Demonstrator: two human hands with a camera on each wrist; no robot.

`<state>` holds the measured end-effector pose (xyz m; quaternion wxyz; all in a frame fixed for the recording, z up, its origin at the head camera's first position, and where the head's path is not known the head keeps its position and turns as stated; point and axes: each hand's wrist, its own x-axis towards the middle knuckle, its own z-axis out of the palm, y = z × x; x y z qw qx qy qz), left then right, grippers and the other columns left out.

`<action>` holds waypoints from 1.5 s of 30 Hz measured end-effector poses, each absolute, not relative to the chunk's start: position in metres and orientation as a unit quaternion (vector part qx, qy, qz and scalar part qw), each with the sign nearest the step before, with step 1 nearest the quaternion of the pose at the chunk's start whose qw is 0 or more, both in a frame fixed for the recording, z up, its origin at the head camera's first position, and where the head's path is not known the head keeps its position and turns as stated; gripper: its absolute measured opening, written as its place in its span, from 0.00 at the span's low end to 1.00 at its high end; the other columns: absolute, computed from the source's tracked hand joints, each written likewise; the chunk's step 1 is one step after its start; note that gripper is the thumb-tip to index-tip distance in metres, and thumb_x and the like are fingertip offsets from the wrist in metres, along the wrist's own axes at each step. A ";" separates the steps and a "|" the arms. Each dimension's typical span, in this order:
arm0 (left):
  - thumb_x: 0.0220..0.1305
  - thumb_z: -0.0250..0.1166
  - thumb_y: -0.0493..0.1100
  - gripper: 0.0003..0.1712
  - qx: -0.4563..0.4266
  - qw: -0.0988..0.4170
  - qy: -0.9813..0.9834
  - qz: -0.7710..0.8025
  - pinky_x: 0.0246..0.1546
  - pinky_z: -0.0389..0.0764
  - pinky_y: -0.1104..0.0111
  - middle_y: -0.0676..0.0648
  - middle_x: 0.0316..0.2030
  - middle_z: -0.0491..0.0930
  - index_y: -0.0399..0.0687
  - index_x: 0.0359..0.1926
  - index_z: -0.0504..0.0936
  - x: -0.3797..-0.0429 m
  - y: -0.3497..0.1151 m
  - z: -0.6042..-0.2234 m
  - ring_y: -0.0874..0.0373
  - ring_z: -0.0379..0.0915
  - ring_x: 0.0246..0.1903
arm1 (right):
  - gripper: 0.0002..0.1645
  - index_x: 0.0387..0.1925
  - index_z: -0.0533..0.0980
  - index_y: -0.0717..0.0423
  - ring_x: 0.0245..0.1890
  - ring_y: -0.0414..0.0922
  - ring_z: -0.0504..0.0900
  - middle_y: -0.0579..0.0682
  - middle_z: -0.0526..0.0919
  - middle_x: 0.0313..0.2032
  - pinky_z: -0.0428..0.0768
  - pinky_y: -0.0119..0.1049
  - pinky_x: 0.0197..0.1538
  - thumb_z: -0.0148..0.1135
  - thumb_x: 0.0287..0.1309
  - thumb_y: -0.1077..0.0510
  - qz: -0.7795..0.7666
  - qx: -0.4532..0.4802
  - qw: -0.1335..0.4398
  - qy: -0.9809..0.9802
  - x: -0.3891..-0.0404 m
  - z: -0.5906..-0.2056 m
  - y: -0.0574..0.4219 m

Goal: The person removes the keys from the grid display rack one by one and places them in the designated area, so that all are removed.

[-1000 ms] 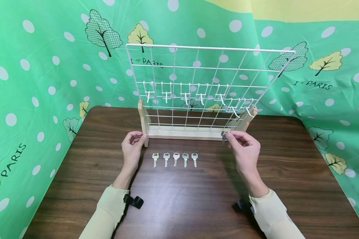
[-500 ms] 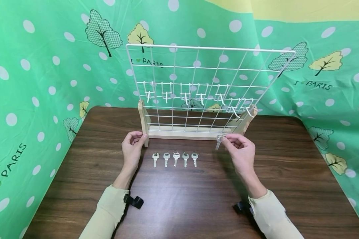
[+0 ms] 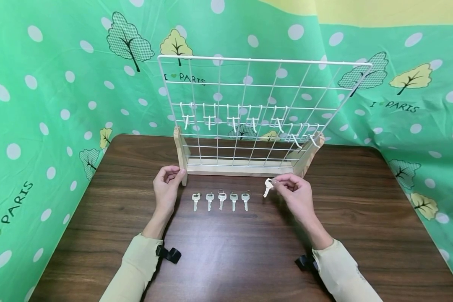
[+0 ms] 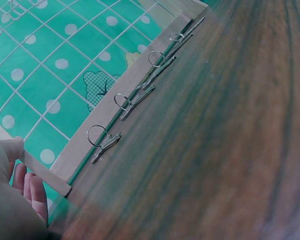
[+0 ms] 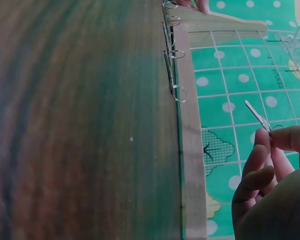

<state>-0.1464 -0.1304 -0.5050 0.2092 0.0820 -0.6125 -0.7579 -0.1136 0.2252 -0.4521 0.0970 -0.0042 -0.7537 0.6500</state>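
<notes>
In the head view my right hand pinches a silver key by its ring end, above the table and in front of the rack. The right wrist view shows this key between thumb and forefinger. My left hand grips the left wooden side post of the rack, thumb on one face and fingers behind. Several silver keys with rings lie in a row on the table between my hands. Behind them stands the white wire grid, with several white hooks hung across its middle.
A wooden crossbar joins the rack's posts at the bottom. The right post stands behind my right hand. The brown wood-grain table reaches back to a green patterned cloth.
My right hand has moved left and toward me with the key, away from the right post. The key now shows its flat face. My left hand and the keys on the table have not moved.
</notes>
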 end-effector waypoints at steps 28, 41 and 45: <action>0.66 0.74 0.24 0.08 0.080 0.207 -0.611 -0.760 0.44 0.79 0.77 0.57 0.35 0.85 0.35 0.41 0.85 -0.146 -0.130 -0.506 0.65 0.80 0.37 | 0.04 0.38 0.86 0.66 0.22 0.36 0.78 0.49 0.87 0.26 0.75 0.26 0.24 0.69 0.64 0.74 0.597 0.033 0.013 -0.802 -0.114 -0.472 0.223; 0.67 0.74 0.24 0.08 0.079 0.207 -0.613 -0.759 0.44 0.79 0.77 0.57 0.34 0.86 0.32 0.42 0.84 -0.146 -0.130 -0.506 0.65 0.81 0.37 | 0.02 0.36 0.86 0.62 0.21 0.34 0.78 0.51 0.86 0.26 0.75 0.26 0.26 0.70 0.63 0.69 0.520 0.063 0.009 -0.851 -0.118 -0.484 0.227; 0.67 0.74 0.25 0.08 0.081 0.206 -0.614 -0.758 0.44 0.79 0.77 0.58 0.34 0.86 0.34 0.42 0.84 -0.146 -0.131 -0.506 0.65 0.81 0.37 | 0.03 0.37 0.86 0.63 0.22 0.33 0.77 0.49 0.86 0.26 0.74 0.25 0.27 0.71 0.64 0.65 0.504 0.071 0.009 -0.860 -0.119 -0.486 0.228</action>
